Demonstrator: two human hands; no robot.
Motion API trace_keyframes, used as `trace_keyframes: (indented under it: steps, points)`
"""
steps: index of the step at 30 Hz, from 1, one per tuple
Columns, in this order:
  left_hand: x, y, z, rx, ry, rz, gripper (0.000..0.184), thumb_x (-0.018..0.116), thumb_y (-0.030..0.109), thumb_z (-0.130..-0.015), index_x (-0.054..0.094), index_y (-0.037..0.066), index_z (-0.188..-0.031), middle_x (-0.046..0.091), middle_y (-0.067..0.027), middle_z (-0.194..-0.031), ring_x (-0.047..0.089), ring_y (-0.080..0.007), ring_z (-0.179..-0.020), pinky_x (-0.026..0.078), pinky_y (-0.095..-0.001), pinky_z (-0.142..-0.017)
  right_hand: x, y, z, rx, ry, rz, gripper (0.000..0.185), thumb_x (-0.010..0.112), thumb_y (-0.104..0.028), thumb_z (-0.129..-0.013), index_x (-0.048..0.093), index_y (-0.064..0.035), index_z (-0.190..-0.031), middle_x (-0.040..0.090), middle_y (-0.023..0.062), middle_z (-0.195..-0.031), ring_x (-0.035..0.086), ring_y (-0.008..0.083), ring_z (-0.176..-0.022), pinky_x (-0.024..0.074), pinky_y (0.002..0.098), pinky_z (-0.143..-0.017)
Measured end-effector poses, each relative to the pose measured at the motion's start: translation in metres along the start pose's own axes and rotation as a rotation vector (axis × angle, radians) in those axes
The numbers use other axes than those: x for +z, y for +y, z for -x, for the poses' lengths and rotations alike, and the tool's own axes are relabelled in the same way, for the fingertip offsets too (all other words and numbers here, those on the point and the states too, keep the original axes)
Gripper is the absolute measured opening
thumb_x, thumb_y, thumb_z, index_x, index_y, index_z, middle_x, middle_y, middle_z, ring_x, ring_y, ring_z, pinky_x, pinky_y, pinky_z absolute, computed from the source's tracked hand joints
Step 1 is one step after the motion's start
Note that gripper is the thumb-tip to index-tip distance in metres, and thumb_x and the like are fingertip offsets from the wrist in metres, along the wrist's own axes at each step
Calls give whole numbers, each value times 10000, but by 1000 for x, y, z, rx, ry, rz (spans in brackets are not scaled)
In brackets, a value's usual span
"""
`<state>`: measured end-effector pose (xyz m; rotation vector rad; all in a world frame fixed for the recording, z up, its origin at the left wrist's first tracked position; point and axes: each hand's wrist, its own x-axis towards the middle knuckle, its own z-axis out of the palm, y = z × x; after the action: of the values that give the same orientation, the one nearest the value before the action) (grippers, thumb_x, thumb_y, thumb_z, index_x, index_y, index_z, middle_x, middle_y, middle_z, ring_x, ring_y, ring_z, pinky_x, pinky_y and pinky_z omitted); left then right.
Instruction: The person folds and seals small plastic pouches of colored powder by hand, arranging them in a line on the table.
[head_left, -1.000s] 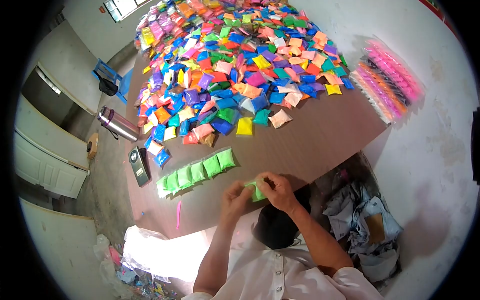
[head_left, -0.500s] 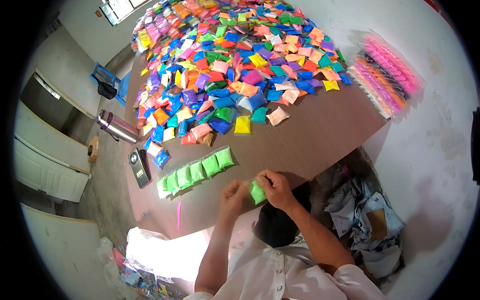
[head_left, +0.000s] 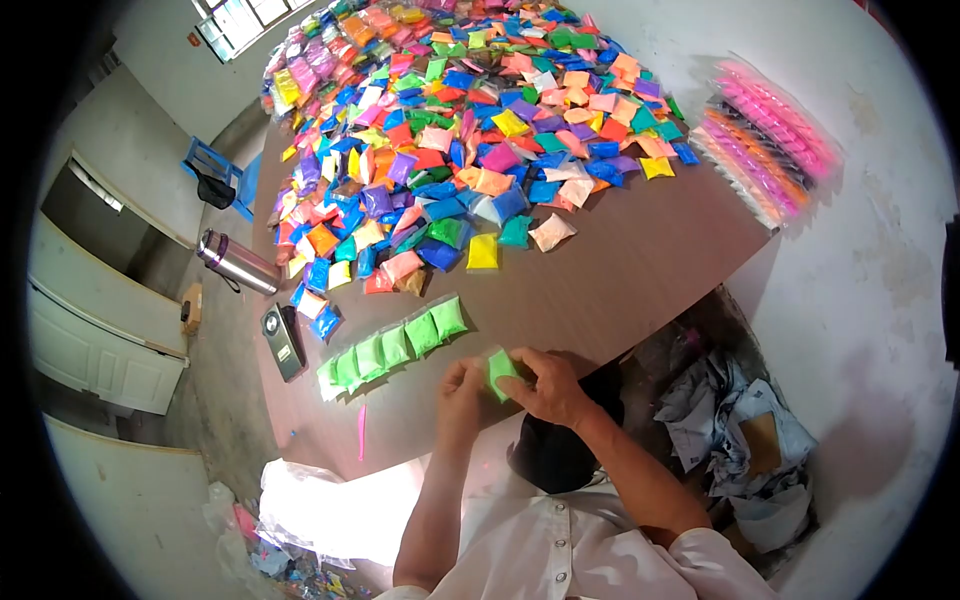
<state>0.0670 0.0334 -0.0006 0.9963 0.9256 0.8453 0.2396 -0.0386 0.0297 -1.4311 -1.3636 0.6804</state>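
A small light-green packet point(head_left: 501, 373) in clear plastic is held above the front edge of the table. My right hand point(head_left: 552, 388) grips its right side, thumb across its face. Close by the packet's left edge, my left hand point(head_left: 459, 396) is closed with curled fingers; whatever is in them is hidden. Beyond my left hand a joined strip of several light-green packets point(head_left: 394, 346) lies slanting on the table. A thin pink strip point(head_left: 361, 432) lies near the front edge.
Many coloured packets point(head_left: 430, 170) cover the far part of the brown table point(head_left: 620, 270). A steel flask point(head_left: 240, 262) and a dark phone-like device point(head_left: 283, 342) stand along the left. Bagged pink and orange strips point(head_left: 765, 140) lie at the right; crumpled bags point(head_left: 740, 440) are below.
The green packet has been raised and turned more upright, slightly to the left. My right hand has shifted left with it, and my left hand's fingers have curled in.
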Motion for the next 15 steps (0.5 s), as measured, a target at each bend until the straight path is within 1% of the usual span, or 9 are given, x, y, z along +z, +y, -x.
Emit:
trace_keyframes:
  steps: [1,2,4,7,11,14,15]
  points:
    - [0,0,-1,41,2,101,190,697,225,-1044,725,49,-981,684,44,-866,586,-40,-786,458,-220,-722,-1,-1,0,50,-29,-69,334,772,-256,-930,683,-14,-1143,722,226,-971,716,392,-895,556,443,-786]
    - [0,1,0,41,1,98,190,697,225,-1044,725,49,-981,684,44,-866,586,-40,-786,458,-220,-722,-1,2,0,50,-27,-71,334,772,-256,-930,683,-14,-1143,722,226,-971,716,392,-895,556,443,-786]
    - [3,5,2,90,-36,-53,187,716,216,-1034,727,35,-990,701,30,-900,593,-48,-803,464,-221,-739,-1,10,0,76,-59,-89,327,772,-247,-929,683,-8,-1134,720,227,-988,713,397,-901,552,444,-788]
    - [11,15,6,78,-44,-85,182,734,209,-1020,731,28,-1007,713,14,-923,599,-56,-814,468,-222,-751,-2,11,1,42,-43,-98,329,779,-238,-924,683,-5,-1136,718,231,-1001,709,398,-902,547,443,-794]
    - [3,8,3,79,-75,-85,186,719,213,-1031,735,28,-1023,717,7,-931,602,-60,-817,467,-224,-751,-3,8,0,76,-76,-118,359,795,-246,-906,687,-7,-1152,722,225,-1013,708,396,-918,551,434,-811]
    - [1,5,1,59,-41,-46,193,705,220,-1042,734,30,-1020,716,6,-926,602,-59,-816,469,-226,-751,-7,0,1,55,-101,-104,395,818,-259,-882,695,-14,-1166,726,219,-1011,708,403,-945,556,429,-836]
    - [-1,5,-1,36,-18,10,188,691,209,-1050,715,26,-1012,704,-2,-906,599,-67,-801,479,-237,-747,-6,-2,1,19,-89,-41,421,831,-275,-870,698,-19,-1176,731,217,-1024,712,403,-961,559,431,-850]
